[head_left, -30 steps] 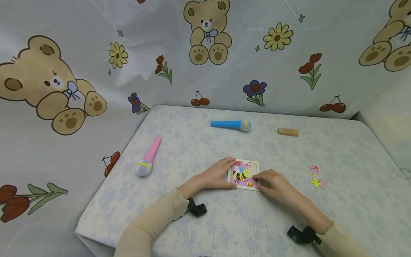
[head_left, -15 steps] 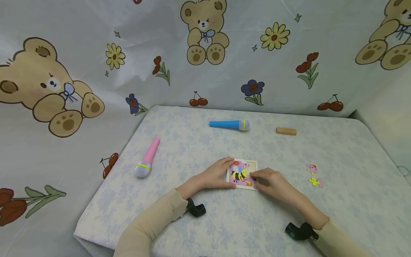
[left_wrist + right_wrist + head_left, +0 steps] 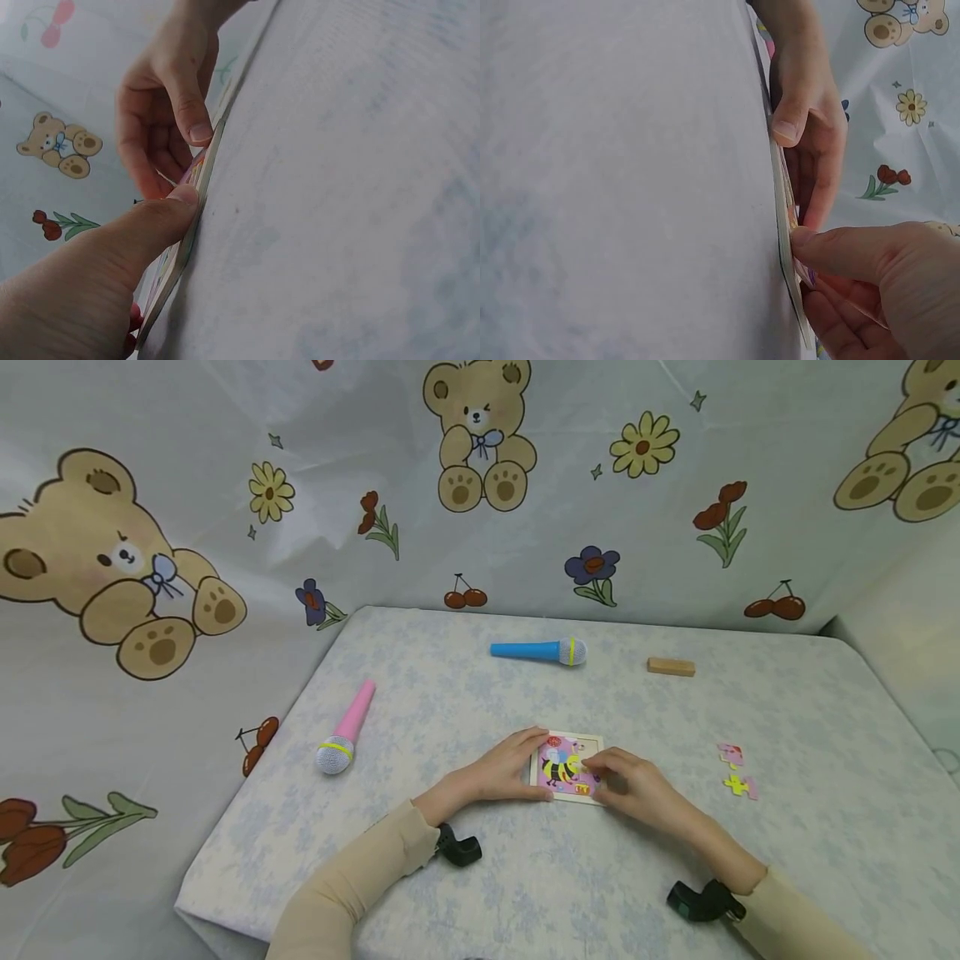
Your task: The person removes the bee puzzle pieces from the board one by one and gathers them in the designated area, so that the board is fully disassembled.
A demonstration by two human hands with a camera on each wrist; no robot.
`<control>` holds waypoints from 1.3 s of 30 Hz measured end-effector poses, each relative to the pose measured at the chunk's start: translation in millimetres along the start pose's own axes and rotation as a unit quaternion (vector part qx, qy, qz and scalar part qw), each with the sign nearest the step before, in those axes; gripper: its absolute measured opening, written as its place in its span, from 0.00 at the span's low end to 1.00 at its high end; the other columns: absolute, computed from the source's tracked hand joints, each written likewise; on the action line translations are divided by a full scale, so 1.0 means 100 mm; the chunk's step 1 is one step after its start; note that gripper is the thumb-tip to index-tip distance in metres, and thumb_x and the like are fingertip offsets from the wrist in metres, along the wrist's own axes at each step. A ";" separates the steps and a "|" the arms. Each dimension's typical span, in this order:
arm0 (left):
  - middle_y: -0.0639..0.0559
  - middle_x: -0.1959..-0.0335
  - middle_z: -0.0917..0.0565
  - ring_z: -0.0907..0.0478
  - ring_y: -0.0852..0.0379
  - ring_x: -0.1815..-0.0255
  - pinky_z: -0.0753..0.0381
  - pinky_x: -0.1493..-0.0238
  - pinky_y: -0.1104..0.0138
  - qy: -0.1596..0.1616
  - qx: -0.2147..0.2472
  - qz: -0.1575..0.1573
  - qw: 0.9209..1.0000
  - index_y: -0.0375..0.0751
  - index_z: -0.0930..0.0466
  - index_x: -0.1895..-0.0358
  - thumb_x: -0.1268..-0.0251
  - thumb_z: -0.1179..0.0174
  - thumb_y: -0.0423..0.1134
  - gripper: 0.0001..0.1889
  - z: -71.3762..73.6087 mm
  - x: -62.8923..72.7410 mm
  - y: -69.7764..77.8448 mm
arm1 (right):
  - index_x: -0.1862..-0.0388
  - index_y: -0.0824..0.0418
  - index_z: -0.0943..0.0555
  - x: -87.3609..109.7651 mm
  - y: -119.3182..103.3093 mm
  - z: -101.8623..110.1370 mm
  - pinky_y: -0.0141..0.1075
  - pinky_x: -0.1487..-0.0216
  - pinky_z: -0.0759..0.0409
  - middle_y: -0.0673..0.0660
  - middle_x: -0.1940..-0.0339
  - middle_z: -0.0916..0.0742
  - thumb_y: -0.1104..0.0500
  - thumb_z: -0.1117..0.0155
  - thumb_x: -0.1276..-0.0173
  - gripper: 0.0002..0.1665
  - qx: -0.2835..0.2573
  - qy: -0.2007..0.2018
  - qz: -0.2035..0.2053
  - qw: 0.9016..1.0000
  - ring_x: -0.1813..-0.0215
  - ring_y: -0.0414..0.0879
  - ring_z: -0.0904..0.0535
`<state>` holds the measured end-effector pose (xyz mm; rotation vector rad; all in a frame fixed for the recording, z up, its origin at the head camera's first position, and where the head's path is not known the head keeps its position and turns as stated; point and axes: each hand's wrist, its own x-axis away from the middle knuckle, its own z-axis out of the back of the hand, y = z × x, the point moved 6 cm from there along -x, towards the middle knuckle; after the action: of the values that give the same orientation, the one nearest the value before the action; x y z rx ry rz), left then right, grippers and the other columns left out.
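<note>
A small square jigsaw puzzle (image 3: 558, 770) with a pale wooden frame and a bee picture lies flat on the table. My left hand (image 3: 504, 770) holds its left side, thumb at the near edge and fingers at the far edge. In the left wrist view the left thumb (image 3: 161, 217) presses on the frame. At the puzzle's right side, my right hand (image 3: 643, 785) pinches a pink-and-purple puzzle piece (image 3: 805, 273) low over the board, mostly hidden by the fingers. Bare wood shows in the board's upper right.
Loose puzzle pieces (image 3: 738, 786) lie to the right. A wooden block (image 3: 671, 667) and a blue toy microphone (image 3: 528, 650) lie farther back. A pink toy microphone (image 3: 351, 718) is at the left. Behind the table (image 3: 480, 893) hangs a bear-printed cloth (image 3: 330, 460).
The right hand's fingers have shifted slightly up and left over the board. My left hand keeps its hold, and the puzzle stays in place. The head view has shifted a little.
</note>
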<state>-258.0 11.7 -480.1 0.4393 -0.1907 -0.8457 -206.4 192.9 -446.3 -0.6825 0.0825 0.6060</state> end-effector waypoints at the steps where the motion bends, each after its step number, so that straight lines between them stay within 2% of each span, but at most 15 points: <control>1: 0.46 0.26 0.47 0.53 0.55 0.27 0.51 0.30 0.65 0.001 0.000 0.000 1.000 0.36 0.50 0.26 0.45 0.38 0.63 0.51 0.00 0.00 0.00 | 0.48 0.65 0.20 0.00 -0.01 0.00 0.44 0.53 0.21 0.53 0.54 0.17 0.66 0.26 0.47 0.25 -0.002 -0.001 0.003 1.000 0.54 0.45 0.21; 13: 0.47 0.26 0.48 0.54 0.55 0.27 0.50 0.31 0.64 -0.001 0.006 0.004 1.000 0.38 0.51 0.26 0.46 0.38 0.64 0.52 0.00 -0.02 -0.02 | 0.49 0.67 0.19 -0.02 -0.04 0.04 0.43 0.56 0.20 0.58 0.51 0.18 0.68 0.27 0.47 0.24 0.018 -0.010 0.042 0.999 0.57 0.45 0.20; 20: 0.47 0.26 0.48 0.54 0.55 0.26 0.49 0.31 0.63 -0.003 0.003 0.003 1.000 0.38 0.51 0.26 0.46 0.39 0.64 0.52 0.01 -0.01 -0.01 | 0.48 0.66 0.21 -0.01 -0.04 0.03 0.38 0.57 0.20 0.56 0.53 0.19 0.69 0.26 0.48 0.26 -0.014 -0.010 0.055 0.998 0.57 0.45 0.21; 24: 0.47 0.26 0.49 0.54 0.55 0.26 0.49 0.31 0.63 -0.003 0.003 0.003 1.000 0.38 0.51 0.26 0.45 0.39 0.64 0.51 0.01 -0.01 -0.01 | 0.48 0.67 0.23 0.00 -0.05 0.03 0.38 0.58 0.20 0.57 0.53 0.19 0.71 0.26 0.49 0.28 -0.022 0.000 0.070 0.997 0.57 0.47 0.21; 34: 0.46 0.26 0.48 0.54 0.55 0.27 0.49 0.31 0.63 -0.001 0.000 0.004 1.000 0.38 0.50 0.26 0.46 0.39 0.65 0.52 0.00 -0.01 -0.01 | 0.46 0.64 0.22 0.02 -0.05 0.02 0.41 0.56 0.20 0.54 0.53 0.20 0.68 0.26 0.49 0.29 -0.024 0.005 0.049 0.998 0.55 0.45 0.22; 39: 0.46 0.26 0.48 0.53 0.55 0.27 0.49 0.31 0.64 -0.002 -0.002 0.004 1.000 0.38 0.50 0.26 0.46 0.39 0.65 0.52 0.00 0.00 -0.01 | 0.47 0.66 0.22 0.02 -0.06 0.03 0.41 0.56 0.20 0.55 0.53 0.19 0.68 0.26 0.49 0.28 -0.021 0.010 0.059 0.998 0.56 0.45 0.22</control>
<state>-259.0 11.4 -481.1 0.4332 -0.1936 -0.8380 -202.3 191.8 -441.5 -0.7283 0.1290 0.7164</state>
